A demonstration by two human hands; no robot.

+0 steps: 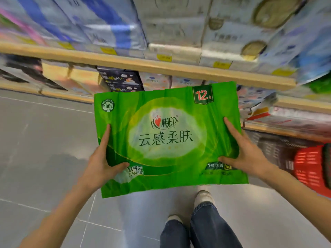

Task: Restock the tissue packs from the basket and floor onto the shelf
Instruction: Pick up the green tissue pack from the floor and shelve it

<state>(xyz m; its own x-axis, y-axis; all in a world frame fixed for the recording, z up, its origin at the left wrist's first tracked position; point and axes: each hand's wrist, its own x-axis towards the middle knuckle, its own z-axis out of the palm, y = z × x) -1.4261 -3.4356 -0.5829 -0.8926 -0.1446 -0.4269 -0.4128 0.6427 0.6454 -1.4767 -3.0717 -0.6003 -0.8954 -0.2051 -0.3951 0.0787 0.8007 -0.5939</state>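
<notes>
A large green tissue pack point(168, 136) with a white oval label and a "12" badge is held flat in front of me, above the floor. My left hand point(102, 158) grips its left edge, thumb on top near the bottom corner. My right hand point(245, 151) grips its right edge the same way. Just beyond the pack runs the wooden shelf point(161, 66), its upper level stacked with white and blue tissue packs. A red basket point(311, 167) stands on the floor at the right, partly cut off by the frame edge.
The lower shelf level point(295, 104) holds dark blue packs point(121, 79) and other packs right of them. Yellow price tags point(163, 57) line the shelf edge. Grey tiled floor point(44, 140) spreads to the left. My legs and shoes point(202, 221) are below the pack.
</notes>
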